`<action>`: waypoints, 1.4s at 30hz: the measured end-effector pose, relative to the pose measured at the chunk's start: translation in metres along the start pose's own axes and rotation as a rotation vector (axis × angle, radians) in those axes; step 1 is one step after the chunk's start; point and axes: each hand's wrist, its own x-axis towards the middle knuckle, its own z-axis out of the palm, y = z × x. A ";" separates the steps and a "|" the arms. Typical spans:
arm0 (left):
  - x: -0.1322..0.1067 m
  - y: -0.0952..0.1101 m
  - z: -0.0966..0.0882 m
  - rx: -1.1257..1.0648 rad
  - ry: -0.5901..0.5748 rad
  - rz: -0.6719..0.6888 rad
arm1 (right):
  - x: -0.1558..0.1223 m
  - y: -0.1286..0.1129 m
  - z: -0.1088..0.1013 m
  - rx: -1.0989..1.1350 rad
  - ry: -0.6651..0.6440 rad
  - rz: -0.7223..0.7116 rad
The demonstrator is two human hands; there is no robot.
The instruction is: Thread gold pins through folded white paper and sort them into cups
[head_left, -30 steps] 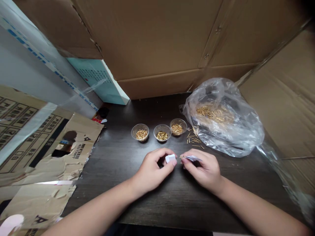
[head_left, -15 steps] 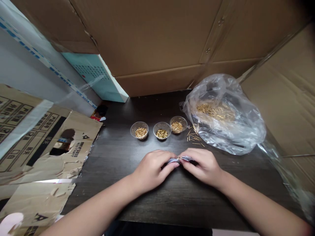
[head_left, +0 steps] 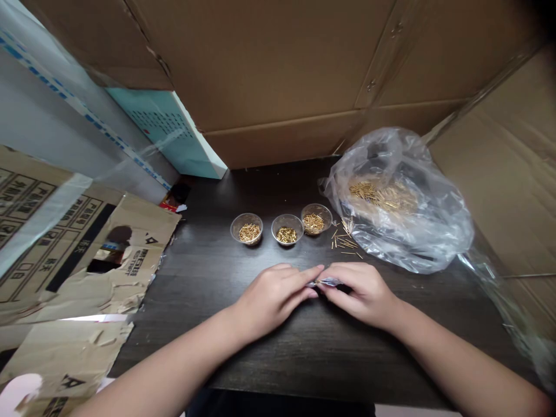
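Observation:
My left hand [head_left: 273,296] and my right hand [head_left: 362,291] meet at the middle of the dark wooden table [head_left: 269,359], fingertips together. Both pinch a small white-grey piece [head_left: 324,282] with a thin gold pin at its tip; most of it is hidden by my fingers. Beyond my hands stand three small clear cups [head_left: 283,227] holding gold pins. Loose gold pins [head_left: 345,242] lie to the right of the cups.
A crumpled clear plastic bag [head_left: 403,202] with a heap of gold pins lies at the right. Cardboard walls [head_left: 282,69] close the back and right side. Torn printed cardboard [head_left: 87,255] and a teal card [head_left: 174,136] sit at the left.
My left hand held a small white piece up and apart from the right; now the hands have closed together low over the table, and the white piece is mostly hidden.

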 end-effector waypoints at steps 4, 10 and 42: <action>-0.001 0.004 -0.002 -0.083 0.007 -0.151 | 0.000 -0.001 -0.001 0.001 -0.002 0.029; -0.001 0.004 -0.003 -0.094 0.006 -0.170 | 0.001 -0.001 -0.001 -0.011 0.011 0.029; 0.000 0.004 -0.004 -0.201 -0.034 -0.297 | 0.000 -0.004 0.001 -0.072 -0.012 -0.019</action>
